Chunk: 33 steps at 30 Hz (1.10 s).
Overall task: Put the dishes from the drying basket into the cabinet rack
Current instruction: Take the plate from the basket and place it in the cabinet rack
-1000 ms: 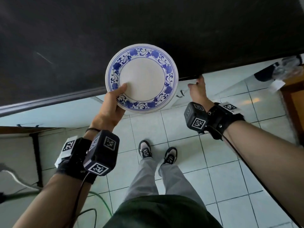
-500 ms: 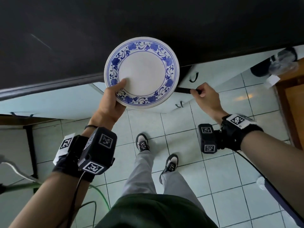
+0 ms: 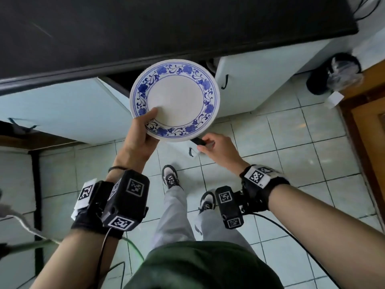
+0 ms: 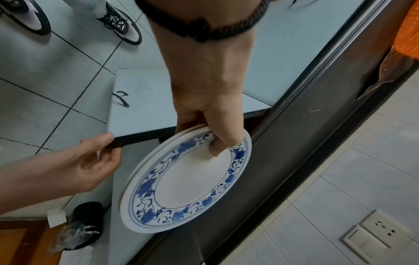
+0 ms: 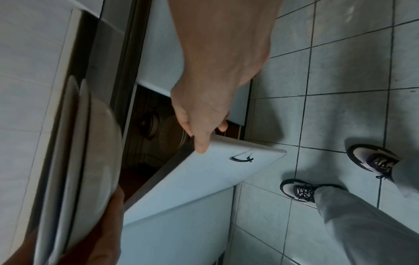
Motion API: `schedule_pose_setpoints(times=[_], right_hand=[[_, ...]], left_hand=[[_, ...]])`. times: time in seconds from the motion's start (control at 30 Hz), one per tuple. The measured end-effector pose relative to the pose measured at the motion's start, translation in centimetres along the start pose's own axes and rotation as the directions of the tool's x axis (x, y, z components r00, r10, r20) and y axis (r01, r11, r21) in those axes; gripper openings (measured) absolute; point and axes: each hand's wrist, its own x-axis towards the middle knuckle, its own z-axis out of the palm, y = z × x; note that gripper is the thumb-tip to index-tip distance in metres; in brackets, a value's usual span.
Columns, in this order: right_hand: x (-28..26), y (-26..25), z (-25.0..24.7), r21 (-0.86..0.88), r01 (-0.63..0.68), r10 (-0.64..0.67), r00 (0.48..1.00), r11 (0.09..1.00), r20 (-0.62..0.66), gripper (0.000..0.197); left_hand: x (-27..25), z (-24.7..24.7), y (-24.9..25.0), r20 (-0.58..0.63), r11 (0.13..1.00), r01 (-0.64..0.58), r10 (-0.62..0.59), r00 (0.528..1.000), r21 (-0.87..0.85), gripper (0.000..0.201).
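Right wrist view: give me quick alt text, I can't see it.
The right hand grips the top edge of a pale blue cabinet door, swung partly open over a dim interior holding a wire rack. Stacked plates fill the left foreground, over tiled floor.

Right hand [image 5: 204, 114] grips the open cabinet door [image 5: 204, 175] by its top edge
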Motion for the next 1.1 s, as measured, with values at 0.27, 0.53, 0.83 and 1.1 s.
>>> schedule_pose_setpoints(times=[0.27, 0.53, 0.83, 1.1], right_hand=[[-3.9, -2.9, 6.0, -0.033, 0.02, -0.014, 0.985, 0.999, 0.171, 0.032], [-7.8, -9.3, 13.8, -0.057, -0.122, 0.133, 0.953, 0.991, 0.272, 0.046], [-7.5, -13.7, 18.4, -0.104, -0.119, 0.15, 0.914, 0.987, 0.377, 0.05], [-6.2, -13.5, 17.8, 0.017, -0.183, 0.141, 0.813, 0.983, 0.565, 0.038]], left_hand=[[-5.0, -4.5, -1.8, -0.104, 0.999, 0.012, -0.016, 0.994, -0.038, 0.021], [-8.9, -11.6, 0.6, -0.234, 0.996, -0.017, -0.004, 0.972, -0.089, 0.019], [-12.4, -17.8, 2.9, -0.329, 0.988, -0.048, -0.002, 0.944, -0.145, 0.021], [-11.8, -18.1, 2.5, -0.316, 0.995, 0.008, -0.04, 0.948, -0.103, 0.016]])
